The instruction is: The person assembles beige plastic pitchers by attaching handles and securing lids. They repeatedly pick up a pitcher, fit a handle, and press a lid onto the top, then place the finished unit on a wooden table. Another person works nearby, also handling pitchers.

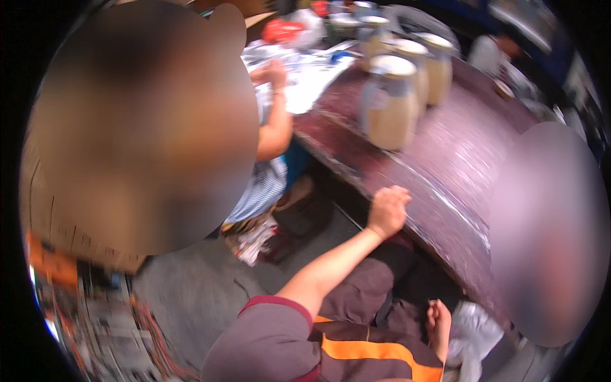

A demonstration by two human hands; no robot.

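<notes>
My left hand [389, 212] rests at the near edge of the dark red table [458, 165]. Its fingers are bent in and close together, and I see nothing in them. Down by my lap is my right hand [438, 323], its fingers loosely curled and a little apart, with nothing visible in it. Beyond my left hand stands a jar [389, 105] with a pale lid and tan contents. Further jars of the same kind [438, 70] stand upright close behind it. Neither hand touches a jar. The picture is smeared by motion.
Another person's arm [277, 124] reaches over white sheets [309, 89] at the table's far left. A red bag [283, 30] lies behind. White plastic [474, 331] hangs beside my right hand. Cardboard boxes [95, 245] and cables [153, 337] are at left. Blurred patches hide both sides.
</notes>
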